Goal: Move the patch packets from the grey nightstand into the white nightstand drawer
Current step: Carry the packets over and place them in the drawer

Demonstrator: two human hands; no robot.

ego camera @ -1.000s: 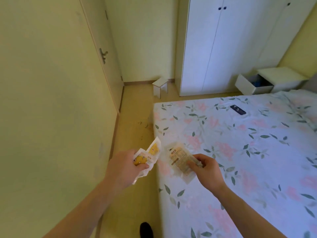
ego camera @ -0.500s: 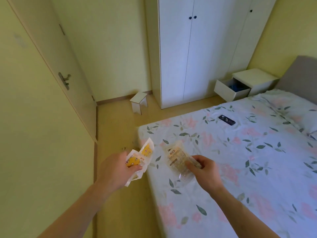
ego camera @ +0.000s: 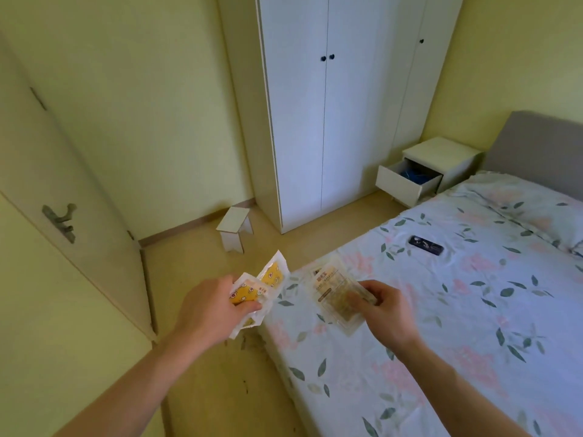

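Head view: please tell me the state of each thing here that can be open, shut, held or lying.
White nightstand drawer: pulled open, something blue inside.
Wardrobe doors: shut.
Room door: looks shut.
Yellow patch packets: held in left hand.
Clear patch packet: pinched by right hand.
Dark phone: lying flat on bed.
Small stool: upright on floor.

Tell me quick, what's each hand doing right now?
Left hand: grips the yellow patch packets.
Right hand: grips the clear patch packet.
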